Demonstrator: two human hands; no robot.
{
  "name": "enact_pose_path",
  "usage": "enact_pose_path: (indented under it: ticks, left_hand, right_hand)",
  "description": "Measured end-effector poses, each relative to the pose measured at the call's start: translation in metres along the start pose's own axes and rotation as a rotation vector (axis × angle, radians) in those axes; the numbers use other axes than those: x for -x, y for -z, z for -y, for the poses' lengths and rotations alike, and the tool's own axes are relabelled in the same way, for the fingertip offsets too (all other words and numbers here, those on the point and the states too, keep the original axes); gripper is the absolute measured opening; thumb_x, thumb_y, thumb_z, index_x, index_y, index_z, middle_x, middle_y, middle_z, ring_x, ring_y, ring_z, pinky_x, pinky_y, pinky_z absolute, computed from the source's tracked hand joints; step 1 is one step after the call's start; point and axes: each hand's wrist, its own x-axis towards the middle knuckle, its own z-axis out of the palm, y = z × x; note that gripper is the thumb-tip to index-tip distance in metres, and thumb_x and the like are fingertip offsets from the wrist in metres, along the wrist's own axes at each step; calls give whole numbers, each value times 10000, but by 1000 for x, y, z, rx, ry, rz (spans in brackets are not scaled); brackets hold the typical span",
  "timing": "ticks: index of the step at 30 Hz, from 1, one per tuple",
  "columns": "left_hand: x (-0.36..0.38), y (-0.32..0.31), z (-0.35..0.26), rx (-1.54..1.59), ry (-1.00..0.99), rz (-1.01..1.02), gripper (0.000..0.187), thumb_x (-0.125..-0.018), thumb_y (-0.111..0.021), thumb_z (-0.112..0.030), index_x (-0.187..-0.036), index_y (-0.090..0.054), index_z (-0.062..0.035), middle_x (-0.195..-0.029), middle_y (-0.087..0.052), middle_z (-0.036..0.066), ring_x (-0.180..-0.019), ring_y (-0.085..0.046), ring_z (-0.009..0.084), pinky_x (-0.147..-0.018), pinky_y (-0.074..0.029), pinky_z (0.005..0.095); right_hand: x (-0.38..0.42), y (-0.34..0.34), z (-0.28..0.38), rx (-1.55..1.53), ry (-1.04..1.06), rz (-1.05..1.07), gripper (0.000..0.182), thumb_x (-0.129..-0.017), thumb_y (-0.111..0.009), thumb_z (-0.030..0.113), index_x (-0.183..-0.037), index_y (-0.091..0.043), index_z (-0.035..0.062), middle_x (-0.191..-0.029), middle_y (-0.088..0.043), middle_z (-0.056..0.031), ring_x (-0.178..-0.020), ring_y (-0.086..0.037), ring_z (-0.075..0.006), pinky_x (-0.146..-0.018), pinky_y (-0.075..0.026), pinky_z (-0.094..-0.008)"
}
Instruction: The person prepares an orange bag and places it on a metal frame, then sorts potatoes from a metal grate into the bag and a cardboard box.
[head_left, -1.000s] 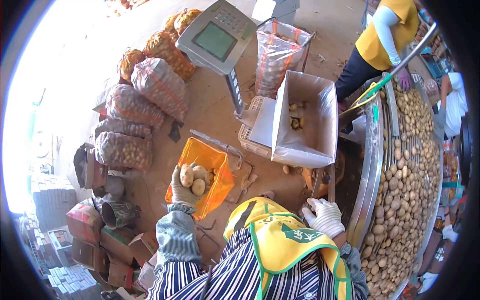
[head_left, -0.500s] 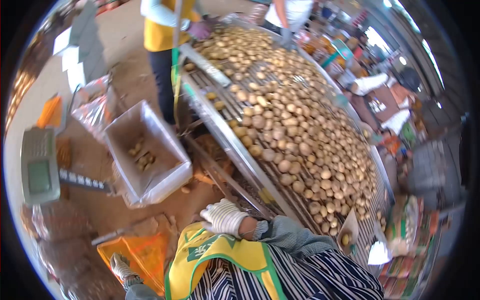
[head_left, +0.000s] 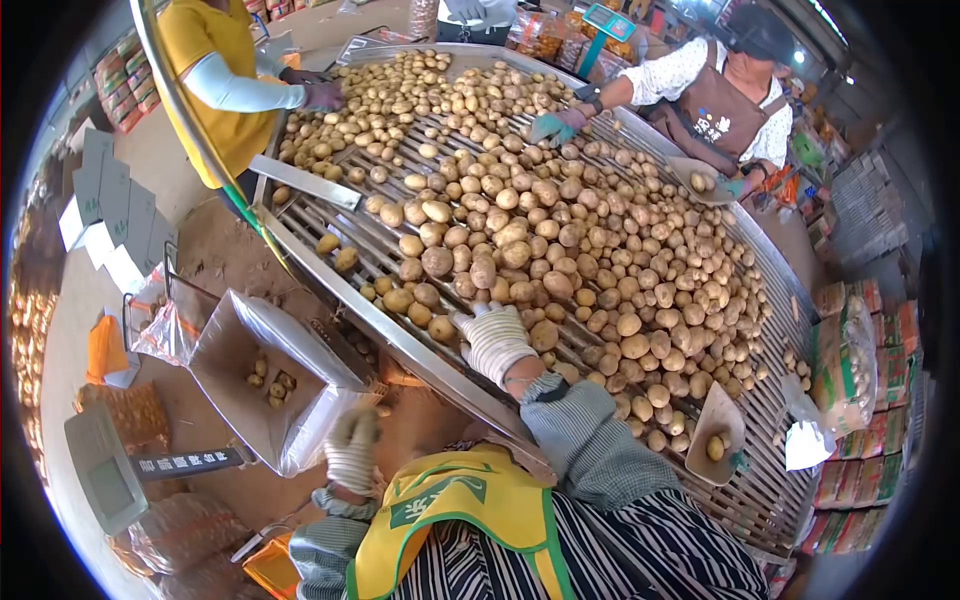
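Potatoes (head_left: 640, 300) cover a slatted metal table (head_left: 350, 285). My right hand (head_left: 495, 340), in a striped white glove, reaches over the table's near edge, its fingertips against potatoes; whether it grips one is not clear. My left hand (head_left: 352, 450), gloved the same way, is off the table beside a lined box (head_left: 310, 425); its fingers are blurred. A few potatoes (head_left: 270, 380) lie inside this box. On the slats to the right of my right hand rests a scoop (head_left: 716, 430) with a potato in it.
One co-worker in yellow (head_left: 215, 90) touches potatoes at the far left. Another in a brown apron (head_left: 715, 110) reaches in from the far right, with a scoop (head_left: 700, 180) nearby. A scale (head_left: 105, 470) stands left. Filled bags (head_left: 860, 440) are stacked right.
The view has swung toward the table. My right hand has moved from in front of my body onto the potatoes. My left hand has risen from the orange bag to beside the box.
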Motion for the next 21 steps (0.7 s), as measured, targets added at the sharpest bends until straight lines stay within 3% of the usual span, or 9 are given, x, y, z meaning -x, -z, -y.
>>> enact_pose_path:
  ticks: [3,6,8,9,11,12,14,17,21]
  left_hand:
    - [-5,-38,-9,-14,-132,216,189,-928,-641,-140,-1042,-699,-2,-835,-676,85,-724,-621,147,-657,-512,303]
    - [-3,-56,-30,-306,-251,296,165,-914,-628,-81,-1028,-695,18,-872,-685,149,-776,-653,215,-719,-522,336]
    - [-6,-64,-21,-290,-249,263,162,-914,-629,-81,-1025,-696,16,-871,-685,149,-781,-653,221,-726,-521,340]
    - [-8,-68,-16,-264,-266,224,160,-914,-630,-82,-1023,-698,14,-870,-686,149,-785,-653,227,-734,-521,344]
    - [-9,-78,-15,-265,-238,234,153,-913,-635,-82,-1015,-702,10,-866,-685,143,-785,-650,219,-737,-517,336]
    - [-7,-86,-18,-253,-222,236,151,-912,-636,-80,-1017,-702,7,-863,-684,140,-780,-649,219,-732,-517,334]
    - [-4,-98,-28,-255,-203,241,149,-912,-636,-77,-1018,-702,4,-859,-682,138,-776,-648,218,-727,-517,331]
    - [-12,-119,-51,-424,-287,299,154,-909,-635,-71,-1031,-702,-6,-863,-678,137,-773,-648,217,-718,-518,327]
    - [-30,-140,-70,-505,-390,311,172,-900,-642,-86,-1053,-701,-32,-883,-676,146,-785,-665,252,-707,-523,332]
  right_hand:
    - [3,7,-24,-364,-42,104,489,-799,-735,336,-1252,-649,171,-1162,-640,-155,-1055,-622,-338,-937,-474,-451]
    - [20,11,-59,-1468,-339,-97,396,-801,-785,185,-1156,-688,39,-1024,-699,-71,-936,-653,-164,-809,-556,-300]
    - [36,52,-102,-1763,-435,6,352,-852,-732,248,-1119,-674,27,-920,-682,-30,-795,-638,-158,-696,-531,-288]
    - [43,44,-117,-1802,-576,-116,435,-856,-726,326,-1157,-652,20,-828,-679,-44,-723,-640,-151,-661,-530,-295]
    - [49,24,-149,-1271,-238,-241,356,-876,-699,372,-951,-724,25,-837,-691,-49,-756,-636,-118,-645,-515,-268]
    - [50,30,-147,-1279,-249,-244,356,-876,-699,372,-951,-724,25,-837,-691,-49,-756,-636,-118,-645,-515,-268]
    - [49,51,-128,-1067,-551,139,389,-838,-730,364,-1027,-701,25,-779,-676,-124,-756,-670,-223,-706,-538,-348]
    - [49,57,-103,-698,-169,83,289,-845,-668,286,-1006,-711,49,-871,-695,-169,-798,-674,-339,-743,-537,-428]
    - [55,32,-89,-457,-120,126,266,-853,-625,230,-1046,-672,52,-932,-667,-181,-890,-677,-360,-756,-546,-477]
